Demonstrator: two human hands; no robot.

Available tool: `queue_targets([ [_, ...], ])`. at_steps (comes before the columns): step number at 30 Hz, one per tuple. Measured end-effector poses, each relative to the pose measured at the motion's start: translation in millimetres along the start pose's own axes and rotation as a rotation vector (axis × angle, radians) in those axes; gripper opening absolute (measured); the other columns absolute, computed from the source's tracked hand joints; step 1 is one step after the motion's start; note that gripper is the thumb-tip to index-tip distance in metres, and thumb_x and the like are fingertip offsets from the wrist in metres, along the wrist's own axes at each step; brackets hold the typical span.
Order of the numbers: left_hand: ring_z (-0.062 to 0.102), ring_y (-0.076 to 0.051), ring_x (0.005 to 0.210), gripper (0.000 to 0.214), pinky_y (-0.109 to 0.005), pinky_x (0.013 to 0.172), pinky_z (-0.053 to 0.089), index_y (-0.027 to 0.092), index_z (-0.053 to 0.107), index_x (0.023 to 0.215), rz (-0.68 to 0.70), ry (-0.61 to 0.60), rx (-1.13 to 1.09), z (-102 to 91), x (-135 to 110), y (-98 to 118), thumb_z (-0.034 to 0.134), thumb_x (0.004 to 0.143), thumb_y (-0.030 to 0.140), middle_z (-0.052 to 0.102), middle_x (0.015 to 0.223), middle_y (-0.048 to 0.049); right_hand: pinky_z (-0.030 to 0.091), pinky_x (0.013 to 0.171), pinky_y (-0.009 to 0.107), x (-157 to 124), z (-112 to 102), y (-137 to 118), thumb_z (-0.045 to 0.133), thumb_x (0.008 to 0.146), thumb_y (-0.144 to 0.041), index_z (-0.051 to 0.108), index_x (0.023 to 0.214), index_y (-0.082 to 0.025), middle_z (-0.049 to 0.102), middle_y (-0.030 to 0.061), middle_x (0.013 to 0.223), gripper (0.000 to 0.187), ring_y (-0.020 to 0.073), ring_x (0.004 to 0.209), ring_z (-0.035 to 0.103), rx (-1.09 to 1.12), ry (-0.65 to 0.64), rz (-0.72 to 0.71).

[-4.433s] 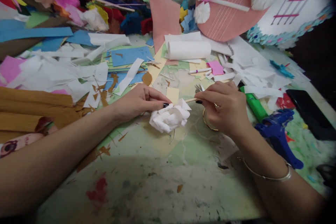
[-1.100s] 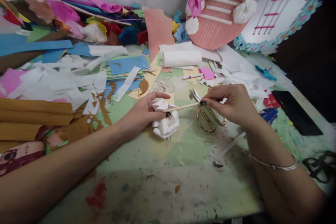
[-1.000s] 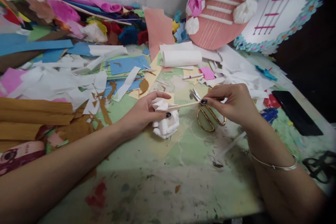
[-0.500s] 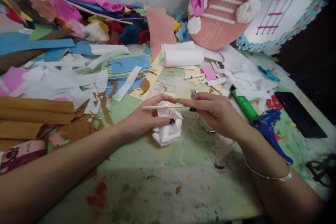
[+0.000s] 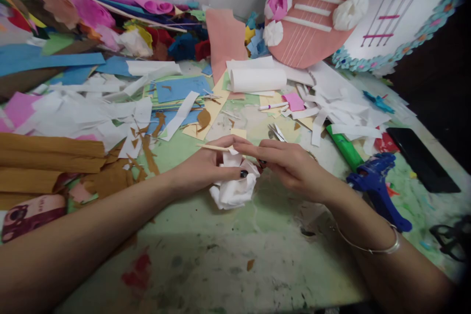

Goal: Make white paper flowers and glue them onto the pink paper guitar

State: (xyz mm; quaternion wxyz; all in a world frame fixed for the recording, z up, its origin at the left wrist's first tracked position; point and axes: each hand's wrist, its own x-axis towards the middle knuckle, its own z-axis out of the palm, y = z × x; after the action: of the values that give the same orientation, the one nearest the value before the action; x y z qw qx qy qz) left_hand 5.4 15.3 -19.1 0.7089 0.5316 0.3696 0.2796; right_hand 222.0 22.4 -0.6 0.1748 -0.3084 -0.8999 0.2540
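Observation:
Between my hands is a white paper flower (image 5: 235, 191) with crumpled, layered petals. My left hand (image 5: 202, 167) is closed on it, thumb in front and fingers behind. A thin wooden stick (image 5: 213, 147) lies across the flower's upper edge, its pale end pointing left. My right hand (image 5: 287, 164) grips the stick, its fingers laid along it and hiding the right part. The right fingertips meet the flower's top edge, where a petal sits against the stick. Just behind my right hand lie scissors (image 5: 276, 132) with their blades showing.
A blue glue gun (image 5: 379, 186), a green tube (image 5: 344, 147) and a black phone (image 5: 423, 159) lie at the right. White paper strips (image 5: 338, 103) and a white roll (image 5: 257, 80) are behind. Brown crepe paper (image 5: 47, 162) covers the left. Guitar-shaped decorations (image 5: 312, 24) stand at the back.
My right hand has moved left and slightly down, closer to the flower. The stick has shifted left and now tilts, and the scissors behind show more.

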Motion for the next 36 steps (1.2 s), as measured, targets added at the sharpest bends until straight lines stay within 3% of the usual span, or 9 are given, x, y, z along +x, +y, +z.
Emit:
queue_targets([
  [4,0.058,-0.011,0.066,0.032,-0.021,0.059,0.044,0.015,0.057,0.100,0.064,0.045,-0.115,1.9,4,-2,0.071,0.071,0.015,0.064,0.077,-0.0003,0.037,0.065,0.023,-1,0,0,0.033,0.081,0.001,0.045,0.142,-0.025,0.051,-0.0001,0.077,0.067,0.0113,0.069,0.047,-0.072,0.067,0.059],
  [8,0.061,-0.014,0.072,0.028,-0.024,0.065,0.046,0.016,0.060,0.098,0.047,0.125,-0.274,1.8,7,-8,0.067,0.071,0.015,0.067,0.083,-0.0027,0.036,0.062,0.023,-2,-1,1,0.035,0.082,-0.001,0.050,0.138,-0.020,0.050,0.0007,0.076,0.061,0.0114,0.066,0.046,-0.140,0.154,0.069],
  [11,0.062,-0.014,0.073,0.027,-0.024,0.066,0.045,0.016,0.061,0.098,0.048,0.178,-0.275,0.5,8,-10,0.067,0.072,0.016,0.068,0.087,-0.0037,0.035,0.061,0.023,-2,0,1,0.037,0.083,-0.002,0.050,0.138,-0.020,0.049,0.0006,0.074,0.060,0.0116,0.065,0.044,-0.197,0.178,0.105],
  [16,0.061,-0.014,0.071,0.038,-0.024,0.065,0.046,0.018,0.057,0.109,0.072,0.172,-0.284,0.2,6,-6,0.069,0.072,0.019,0.067,0.084,-0.0028,0.037,0.063,0.024,-3,4,1,0.038,0.084,-0.004,0.048,0.140,-0.023,0.048,0.0011,0.076,0.060,0.0124,0.066,0.043,-0.259,0.179,0.125],
  [20,0.062,-0.013,0.074,0.049,-0.023,0.063,0.048,0.024,0.050,0.118,0.133,0.257,-0.267,-1.5,5,-3,0.071,0.073,0.022,0.066,0.092,-0.0017,0.037,0.064,0.024,-3,4,2,0.036,0.084,-0.002,0.048,0.140,-0.024,0.048,0.0017,0.079,0.062,0.0122,0.067,0.043,-0.268,0.136,0.130],
  [27,0.064,-0.013,0.075,0.023,-0.021,0.063,0.048,0.020,0.064,0.091,0.227,0.277,-0.181,-8.1,6,-7,0.076,0.071,0.022,0.069,0.085,-0.0007,0.035,0.061,0.023,-3,0,2,0.033,0.078,0.003,0.048,0.139,-0.026,0.047,-0.0007,0.073,0.070,0.0109,0.065,0.043,-0.172,0.113,0.064],
  [36,0.066,-0.015,0.078,0.019,-0.025,0.073,0.051,0.019,0.071,0.079,0.228,0.348,-0.115,-5.8,6,-7,0.082,0.064,0.024,0.073,0.084,-0.0015,0.038,0.063,0.023,-2,-3,-4,0.032,0.078,0.003,0.053,0.135,-0.024,0.049,-0.0007,0.074,0.066,0.0107,0.066,0.046,-0.080,0.115,0.009],
])
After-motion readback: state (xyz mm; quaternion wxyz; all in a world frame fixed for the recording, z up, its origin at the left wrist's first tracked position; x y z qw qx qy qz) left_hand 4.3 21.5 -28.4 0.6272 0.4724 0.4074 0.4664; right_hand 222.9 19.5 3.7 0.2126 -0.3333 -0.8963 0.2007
